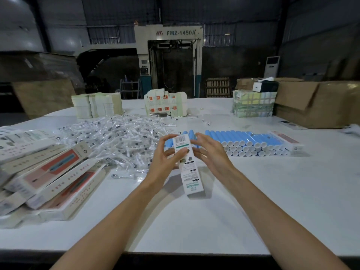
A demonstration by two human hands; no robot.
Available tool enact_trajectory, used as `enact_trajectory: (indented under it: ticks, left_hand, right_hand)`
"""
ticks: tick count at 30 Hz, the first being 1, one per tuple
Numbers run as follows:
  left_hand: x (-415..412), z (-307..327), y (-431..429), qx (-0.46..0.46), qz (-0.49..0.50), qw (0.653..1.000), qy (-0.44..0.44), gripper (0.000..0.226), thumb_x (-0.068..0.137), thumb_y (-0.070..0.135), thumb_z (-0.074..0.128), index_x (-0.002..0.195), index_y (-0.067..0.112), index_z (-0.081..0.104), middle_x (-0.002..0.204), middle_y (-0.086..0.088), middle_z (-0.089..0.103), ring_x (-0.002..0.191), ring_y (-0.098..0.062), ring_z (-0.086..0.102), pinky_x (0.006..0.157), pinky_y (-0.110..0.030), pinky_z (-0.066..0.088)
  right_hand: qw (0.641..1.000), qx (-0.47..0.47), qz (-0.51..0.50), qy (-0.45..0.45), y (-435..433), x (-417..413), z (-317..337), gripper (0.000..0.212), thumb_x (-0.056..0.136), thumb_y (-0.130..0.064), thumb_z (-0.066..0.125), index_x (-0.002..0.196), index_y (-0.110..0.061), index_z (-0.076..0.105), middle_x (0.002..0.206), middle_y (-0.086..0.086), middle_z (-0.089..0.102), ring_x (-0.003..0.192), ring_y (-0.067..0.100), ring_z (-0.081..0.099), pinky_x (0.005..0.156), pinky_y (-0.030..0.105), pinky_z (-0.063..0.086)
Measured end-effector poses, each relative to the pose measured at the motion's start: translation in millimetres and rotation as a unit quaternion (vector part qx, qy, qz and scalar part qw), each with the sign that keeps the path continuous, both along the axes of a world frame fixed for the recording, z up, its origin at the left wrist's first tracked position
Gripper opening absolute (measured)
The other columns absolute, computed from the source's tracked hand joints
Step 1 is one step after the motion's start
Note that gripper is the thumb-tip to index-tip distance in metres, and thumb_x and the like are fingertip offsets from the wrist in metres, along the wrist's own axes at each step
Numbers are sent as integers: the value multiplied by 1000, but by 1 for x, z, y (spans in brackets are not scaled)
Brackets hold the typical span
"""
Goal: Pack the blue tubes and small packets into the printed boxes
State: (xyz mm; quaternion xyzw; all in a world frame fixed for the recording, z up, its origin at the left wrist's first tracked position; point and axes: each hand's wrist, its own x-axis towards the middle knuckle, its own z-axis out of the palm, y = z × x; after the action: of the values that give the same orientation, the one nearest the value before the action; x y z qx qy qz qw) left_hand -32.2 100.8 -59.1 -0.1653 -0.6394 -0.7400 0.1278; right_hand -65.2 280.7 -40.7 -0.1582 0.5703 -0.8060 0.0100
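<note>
Box [190,172] tilts over the bench [194,221], pinched in the grip of the left hand [165,160]; right hand [211,154], grip wide, beside it; blue tubes [253,139] behind it.

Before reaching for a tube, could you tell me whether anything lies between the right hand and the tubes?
Nothing visible does. The right hand is open beside the box, and the tubes lie just behind it on the table.
</note>
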Motion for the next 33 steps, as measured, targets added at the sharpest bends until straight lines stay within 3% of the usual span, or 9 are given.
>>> enact_trajectory:
  ticks: [5, 7, 10, 15, 18, 21, 26, 31, 33]
  left_hand:
    - [-6, 1, -8, 117, -14, 992, -45, 53, 97, 13, 77, 137, 28, 47, 110, -16, 79, 98, -30, 79, 77, -38, 65]
    - [-6, 1, -11, 110, -14, 993, -38, 57, 92, 18, 80, 135, 29, 45, 108, -14, 80, 97, -29, 79, 77, -35, 64]
    - [-8, -2, -11, 42, -6, 999, -5, 59, 90, 29, 84, 134, 33, 44, 109, -18, 80, 100, -31, 78, 78, -34, 64]
    - [-16, -14, -2, -99, -3, 995, 17, 61, 98, 47, 74, 143, 61, 36, 137, 2, 69, 126, -11, 67, 102, -36, 55]
    - [-19, -23, -4, -213, 23, 973, 83, 55, 103, 48, 66, 149, 57, 37, 136, 8, 63, 126, -2, 62, 104, -37, 51]
    - [-18, -30, -2, -308, 38, 938, 153, 50, 104, 35, 66, 148, 46, 45, 130, 21, 62, 126, -3, 60, 101, -37, 51]
    - [-13, -30, 6, -360, 53, 909, 204, 50, 101, 6, 69, 140, 35, 55, 131, 7, 65, 126, -18, 60, 101, -43, 50]
    - [-13, -31, 4, -376, 64, 898, 218, 48, 99, -1, 70, 140, 22, 60, 127, 1, 65, 122, -23, 59, 99, -41, 48]
    - [-13, -31, 4, -377, 64, 896, 226, 47, 99, -1, 70, 139, 22, 61, 127, 3, 65, 121, -21, 58, 99, -26, 46]
  right_hand:
    - [985, 79, 116, -101, -5, 3, -19, 61, 100, -64, 50, 125, -13, 72, 114, 13, 76, 97, 28, 76, 79, 41, 62]
    - [979, 64, 169, -98, -8, 5, -22, 59, 101, -65, 52, 129, -17, 72, 123, 19, 72, 99, 36, 73, 87, 50, 60]
    - [980, 100, 158, -65, -4, 12, -16, 60, 94, -66, 64, 132, -20, 70, 124, 22, 70, 94, 35, 70, 85, 48, 60]
    - [970, 241, -5, 1, 31, 32, -10, 49, 102, -58, 55, 139, -26, 64, 126, 2, 72, 103, 17, 73, 81, 34, 60]
    - [935, 324, -137, 50, 84, 50, -3, 50, 106, -54, 51, 146, -24, 58, 131, -10, 65, 109, -4, 61, 88, 20, 49]
    - [865, 422, -263, 65, 158, 68, -4, 43, 106, -50, 53, 144, -29, 58, 133, -8, 63, 112, 10, 61, 89, 27, 48]
    - [639, 653, -406, 24, 289, 93, -12, 49, 107, -52, 49, 147, -25, 53, 129, 9, 61, 123, 29, 53, 96, 40, 46]
    - [512, 737, -440, -28, 369, 118, -26, 49, 108, -48, 46, 147, -18, 49, 139, 10, 56, 124, 27, 49, 104, 41, 41]
    - [487, 760, -429, -35, 384, 121, -27, 52, 108, -49, 47, 149, -19, 48, 141, 10, 55, 126, 26, 48, 106, 41, 41]
